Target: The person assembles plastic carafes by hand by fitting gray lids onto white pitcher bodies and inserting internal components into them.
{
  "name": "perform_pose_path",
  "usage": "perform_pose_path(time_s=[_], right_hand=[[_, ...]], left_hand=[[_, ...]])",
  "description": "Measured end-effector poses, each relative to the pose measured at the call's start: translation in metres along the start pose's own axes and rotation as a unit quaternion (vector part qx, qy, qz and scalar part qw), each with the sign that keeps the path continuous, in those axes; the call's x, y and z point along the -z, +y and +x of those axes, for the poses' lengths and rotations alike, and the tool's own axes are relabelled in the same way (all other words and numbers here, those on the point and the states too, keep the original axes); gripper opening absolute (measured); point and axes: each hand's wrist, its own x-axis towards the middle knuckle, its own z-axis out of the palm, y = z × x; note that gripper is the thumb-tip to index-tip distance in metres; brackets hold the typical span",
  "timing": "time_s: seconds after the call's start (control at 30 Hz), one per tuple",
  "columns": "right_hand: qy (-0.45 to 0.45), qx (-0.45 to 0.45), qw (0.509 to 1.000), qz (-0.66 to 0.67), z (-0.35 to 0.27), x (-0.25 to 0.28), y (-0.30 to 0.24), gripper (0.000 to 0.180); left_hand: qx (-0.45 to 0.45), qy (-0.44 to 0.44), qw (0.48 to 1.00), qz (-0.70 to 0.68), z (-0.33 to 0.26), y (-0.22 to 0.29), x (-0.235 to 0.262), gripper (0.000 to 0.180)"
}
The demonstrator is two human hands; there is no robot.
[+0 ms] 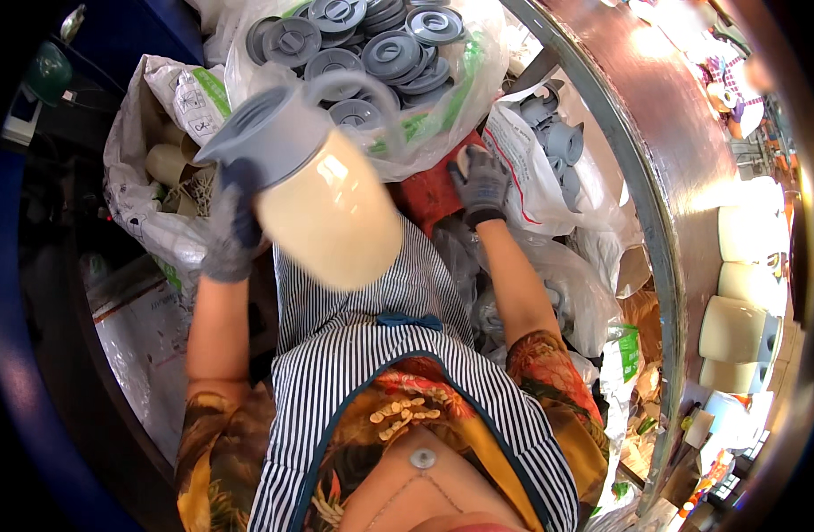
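Cream jug (327,199): was grasped by left hand (232,222); right hand (483,183) was right of jug, grip indeterminable; grey lids (392,55) lay beyond jug

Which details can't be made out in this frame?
All in the head view:
- Left hand: blurred, so how its fingers sit on the cream jug is unclear.
- Jug's grey handle: blurred, edges unclear.
- Right hand: hides what lies beneath its palm, near the red surface.
- Grey lids: upper ones cut off by the top edge; lower ones hidden by those above.
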Motion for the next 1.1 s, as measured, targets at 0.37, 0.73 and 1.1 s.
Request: perform_pose_path(time_s=[0.37,0.73,1.1], right_hand=[[0.189,0.062,0.944,0.264,0.031,0.227,-0.043,0.042],[0.056,0.227,0.967,0.103,0.093,0.172,-0.09,0.032],[0.069,-0.224,0.794,0.561,-0.042,0.133,0.002,0.034]], left_hand=[[-0.201,-0.2,0.889,0.36,0.088,-0.162,-0.087,0.106],[-0.118,-0.297,0.819,0.476,0.091,-0.115,-0.071,0.1],[-0.114,-0.305,0.517,0.792,0.081,-0.113,-0.234,0.063]])
